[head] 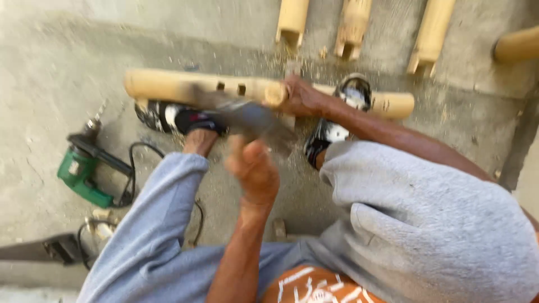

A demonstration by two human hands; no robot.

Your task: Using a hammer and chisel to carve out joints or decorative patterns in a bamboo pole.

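A long bamboo pole (168,84) with two small square holes lies across the concrete floor. Both my sandalled feet (174,119) rest against it. My right hand (300,96) reaches over my right knee and grips a short tool with a round wooden end (275,94), which is held against the pole. My left hand (255,168) is raised in front of me, shut on a dark-headed hammer (247,116) that is smeared by motion blur just above the pole.
A green electric drill (84,175) with a black cable (135,168) lies on the floor at left. A dark saw handle (50,248) lies at the lower left. Several cut bamboo pieces (292,22) stand along the far wall. Sawdust is scattered around the pole.
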